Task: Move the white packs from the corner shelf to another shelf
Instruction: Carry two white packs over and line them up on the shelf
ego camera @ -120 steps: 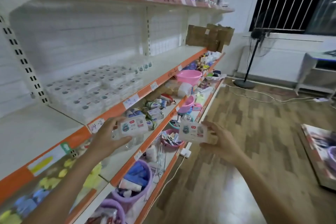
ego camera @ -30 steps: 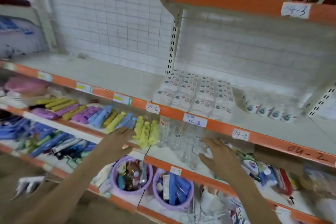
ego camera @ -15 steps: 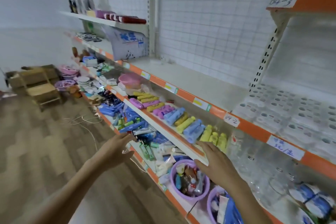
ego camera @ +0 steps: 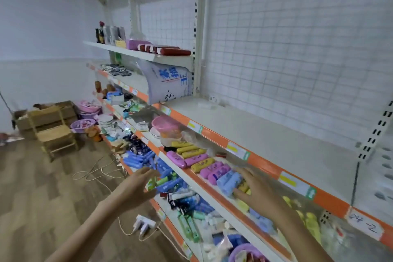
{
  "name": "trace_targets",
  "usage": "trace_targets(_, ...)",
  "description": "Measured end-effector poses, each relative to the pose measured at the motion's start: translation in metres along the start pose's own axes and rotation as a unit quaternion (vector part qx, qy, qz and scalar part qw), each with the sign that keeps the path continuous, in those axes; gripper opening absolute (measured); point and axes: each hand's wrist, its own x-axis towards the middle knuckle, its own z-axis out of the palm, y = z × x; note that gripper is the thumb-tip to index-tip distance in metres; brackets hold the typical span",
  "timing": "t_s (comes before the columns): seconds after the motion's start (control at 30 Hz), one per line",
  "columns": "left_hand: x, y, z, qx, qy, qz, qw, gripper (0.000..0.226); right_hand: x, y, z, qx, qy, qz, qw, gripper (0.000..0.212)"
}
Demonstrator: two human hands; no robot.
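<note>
Along the long shelf [ego camera: 276,134], bare and wide, a few white packs [ego camera: 209,101] lie at its far corner. My left hand [ego camera: 138,187] and right hand [ego camera: 255,189] hang spread, holding nothing. Reaching past, I could knock the soap cases [ego camera: 200,161] or trip on the floor cable [ego camera: 100,172].

White walls [ego camera: 42,17], wood-pattern floor [ego camera: 42,187], a small wooden chair [ego camera: 54,134], and orange-edged shelving [ego camera: 265,164].
</note>
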Motion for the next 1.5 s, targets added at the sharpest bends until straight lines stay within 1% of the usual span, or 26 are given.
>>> trace_targets(0.13,0.069,-0.041,-0.03,-0.022,0.019,0.005,1.0,0.045,0.075,-0.007,-0.005,-0.002,0.027,-0.014,1.0,0.046)
trace_targets(0.23,0.115,-0.062,-0.044,-0.051,0.024,0.007,0.998,0.045,0.12,-0.005,-0.007,-0.007,0.046,-0.006,0.999,0.047)
trace_targets(0.37,0.18,-0.086,-0.049,-0.062,0.043,0.036,0.997,0.041,0.18,0.004,-0.004,-0.016,0.069,0.003,0.998,0.048)
trace_targets(0.5,0.247,-0.097,-0.045,-0.07,0.061,0.075,0.993,0.037,0.248,0.026,0.004,-0.037,0.064,0.014,0.997,0.049)
trace_targets(0.57,0.284,-0.103,-0.041,-0.07,0.05,0.088,0.992,0.039,0.289,0.041,0.009,-0.047,0.056,0.021,0.997,0.05)
trace_targets(0.67,0.34,-0.116,-0.036,-0.064,0.034,0.093,0.993,0.053,0.353,0.064,0.018,-0.041,0.049,0.043,0.997,0.05)
trace_targets(0.73,0.377,-0.126,-0.032,-0.045,0.008,0.095,0.994,0.049,0.394,0.079,0.023,-0.035,0.048,0.059,0.996,0.051)
trace_targets(0.8,0.415,-0.135,-0.027,-0.011,-0.026,0.114,0.993,0.044,0.432,0.093,0.028,-0.035,0.05,0.071,0.996,0.052)
trace_targets(0.9,0.467,-0.142,-0.016,0.035,-0.05,0.134,0.989,0.045,0.48,0.112,0.042,-0.016,0.046,0.09,0.995,0.053)
trace_targets(1.0,0.511,-0.137,0.002,0.037,-0.085,0.147,0.985,0.05,0.515,0.126,0.054,0.036,0.045,0.114,0.992,0.052)
trace_targets(1.07,0.537,-0.133,0.015,0.031,-0.101,0.163,0.981,0.056,0.534,0.134,0.057,0.052,0.049,0.124,0.99,0.05)
trace_targets(1.27,0.602,-0.127,0.05,-0.016,-0.135,0.183,0.974,0.079,0.574,0.157,0.059,0.019,0.043,0.156,0.987,0.055)
trace_targets(1.37,0.623,-0.129,0.065,-0.059,-0.15,0.198,0.967,0.077,0.588,0.162,0.061,0.022,0.056,0.161,0.985,0.056)
trace_targets(1.4,0.629,-0.131,0.068,-0.077,-0.15,0.214,0.962,0.074,0.593,0.163,0.063,0.019,0.059,0.167,0.984,0.055)
trace_targets(1.5,0.641,-0.141,0.076,-0.105,-0.119,0.276,0.948,0.065,0.609,0.167,0.072,0.009,0.052,0.189,0.98,0.052)
